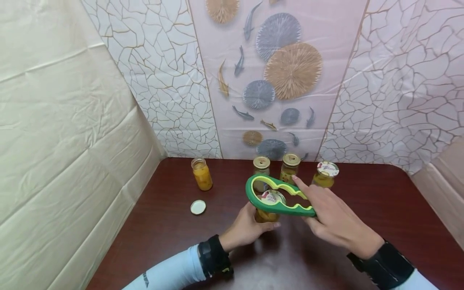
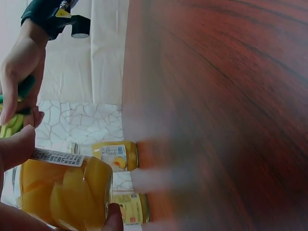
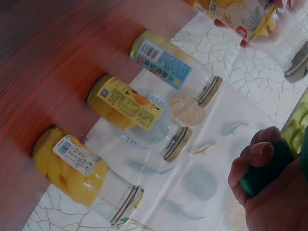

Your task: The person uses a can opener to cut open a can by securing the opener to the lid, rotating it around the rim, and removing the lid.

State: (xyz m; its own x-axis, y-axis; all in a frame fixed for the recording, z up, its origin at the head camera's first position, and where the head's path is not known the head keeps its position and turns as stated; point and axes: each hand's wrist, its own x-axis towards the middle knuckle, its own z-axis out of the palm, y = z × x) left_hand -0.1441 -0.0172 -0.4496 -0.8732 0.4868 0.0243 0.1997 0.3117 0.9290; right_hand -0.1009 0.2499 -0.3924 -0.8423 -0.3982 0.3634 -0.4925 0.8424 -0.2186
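Observation:
My left hand (image 1: 243,226) grips a glass jar of yellow fruit pieces (image 2: 67,190), thumb and fingers on either side of its body. Its lid (image 1: 274,196), white with a printed pattern, is on. My right hand (image 1: 335,215) holds a green jar opener (image 1: 280,208) by the handle end, fingers curled round it in the right wrist view and the index finger stretched along it. The opener has a scalloped light-green inner edge. From the head, its loop frames the held jar's lid; in the right wrist view a gap shows between opener and lid.
Behind my hands stand three lidded jars: one with a blue label (image 3: 163,62), one with a yellow label (image 3: 127,103) and one with a white label (image 3: 74,161). At the left are an uncapped jar of orange-yellow contents (image 1: 203,177) and a loose lid (image 1: 197,207) on the dark red table (image 1: 156,225).

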